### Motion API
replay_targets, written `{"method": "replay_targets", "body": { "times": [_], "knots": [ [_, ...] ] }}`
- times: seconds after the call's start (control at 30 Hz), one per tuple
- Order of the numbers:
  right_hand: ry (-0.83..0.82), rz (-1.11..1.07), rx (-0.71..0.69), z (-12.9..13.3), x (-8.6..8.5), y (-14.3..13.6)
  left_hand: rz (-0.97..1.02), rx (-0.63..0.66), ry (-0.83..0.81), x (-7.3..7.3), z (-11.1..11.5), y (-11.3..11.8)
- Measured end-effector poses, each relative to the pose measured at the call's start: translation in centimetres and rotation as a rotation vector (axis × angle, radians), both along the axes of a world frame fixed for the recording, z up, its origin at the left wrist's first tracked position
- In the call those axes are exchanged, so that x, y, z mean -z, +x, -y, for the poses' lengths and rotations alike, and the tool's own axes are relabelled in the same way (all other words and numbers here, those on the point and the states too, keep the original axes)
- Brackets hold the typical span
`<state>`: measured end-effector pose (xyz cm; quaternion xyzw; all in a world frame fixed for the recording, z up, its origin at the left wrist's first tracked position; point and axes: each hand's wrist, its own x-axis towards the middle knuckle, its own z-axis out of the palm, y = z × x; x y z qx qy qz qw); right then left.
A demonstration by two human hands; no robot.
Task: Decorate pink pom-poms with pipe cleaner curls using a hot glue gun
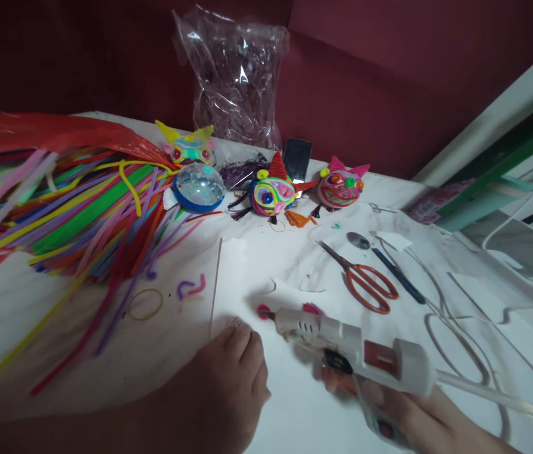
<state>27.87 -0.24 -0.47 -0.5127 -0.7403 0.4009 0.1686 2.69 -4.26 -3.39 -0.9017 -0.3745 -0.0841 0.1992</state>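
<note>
My left hand (228,378) rests on white paper (231,271) with its fingers curled under; whatever lies beneath them is hidden. In my right hand (389,403) is a white glue gun (337,334), a clear glue stick out of its back end. The gun's nozzle meets a small pink-red coil (263,311) on the paper, just beyond my left fingers. A small multicoloured piece (313,309) lies behind the gun's barrel.
Orange-handled scissors (370,287), a dark blue tool (398,275) and cable loops lie at the right. Behind stand decorated animal heads (273,194), a phone (297,157) and a clear bag (238,82). Colourful fuzzy stems (91,208) fill the left.
</note>
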Motion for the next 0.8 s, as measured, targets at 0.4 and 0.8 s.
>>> {"method": "replay_targets", "body": {
  "times": [0.4, 0.8],
  "knots": [
    [0.103, 0.115, -0.184, -0.8, -0.6, 0.4, -0.003, 0.022, 0.04, -0.1, 0.0, -0.2],
    [0.156, 0.065, -0.094, -0.4, 0.3, 0.2, 0.001, 0.01, 0.012, -0.1, -0.1, -0.1]
  ]
}}
